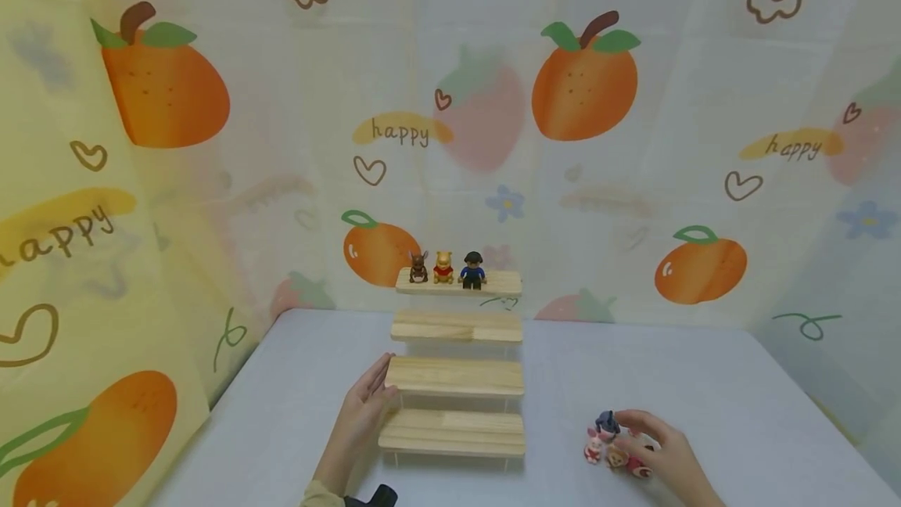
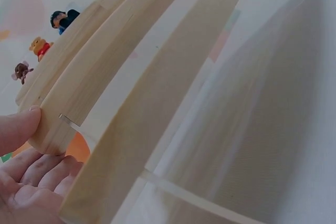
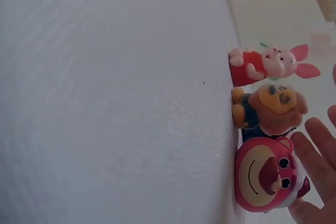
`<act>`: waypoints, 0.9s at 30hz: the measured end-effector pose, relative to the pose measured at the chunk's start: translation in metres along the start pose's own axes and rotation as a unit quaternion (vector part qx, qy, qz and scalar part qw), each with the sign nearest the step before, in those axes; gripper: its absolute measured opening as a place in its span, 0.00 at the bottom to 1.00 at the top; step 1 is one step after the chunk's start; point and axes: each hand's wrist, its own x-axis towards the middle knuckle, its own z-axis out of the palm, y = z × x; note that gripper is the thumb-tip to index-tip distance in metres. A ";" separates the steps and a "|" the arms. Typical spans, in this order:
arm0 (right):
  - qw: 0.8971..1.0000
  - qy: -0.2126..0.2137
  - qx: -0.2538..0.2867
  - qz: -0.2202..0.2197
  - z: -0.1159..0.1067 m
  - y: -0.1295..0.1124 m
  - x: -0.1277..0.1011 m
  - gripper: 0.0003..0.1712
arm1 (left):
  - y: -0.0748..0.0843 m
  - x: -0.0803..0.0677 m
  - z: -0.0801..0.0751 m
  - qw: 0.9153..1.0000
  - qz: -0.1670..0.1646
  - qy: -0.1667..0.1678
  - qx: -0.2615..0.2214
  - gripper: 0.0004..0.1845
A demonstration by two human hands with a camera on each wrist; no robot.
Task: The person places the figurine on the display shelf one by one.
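Observation:
A tiered wooden shelf with clear supports stands in the middle of the table. My left hand holds its left end; the left wrist view shows the thumb on a board's edge and the fingers below it. On the top board sit a brown kangaroo figure, a yellow bear in red and a figure in blue and black. My right hand is over a cluster of figures, fingers apart: a pink pig, a tan figure, a pink bear and a blue-grey donkey.
A white cloth covers the table. Fruit-printed curtains hang behind and at both sides. Near the front edge, by the left sleeve, a black object shows in part.

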 end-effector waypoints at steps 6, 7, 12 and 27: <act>0.999 -0.007 -0.007 0.042 0.002 0.006 0.000 0.21 | -0.002 -0.001 -0.002 1.000 -0.015 0.001 0.001 0.33; 0.999 -0.003 -0.012 0.045 0.001 0.007 0.000 0.21 | -0.002 0.000 -0.003 1.000 -0.018 0.002 0.002 0.33; 0.998 0.034 -0.039 0.020 -0.001 0.012 0.000 0.20 | -0.003 0.001 -0.004 1.000 -0.022 -0.001 0.006 0.33; 0.998 0.011 0.008 0.062 -0.010 0.026 0.017 0.17 | -0.001 0.001 -0.003 1.000 -0.013 -0.003 -0.002 0.32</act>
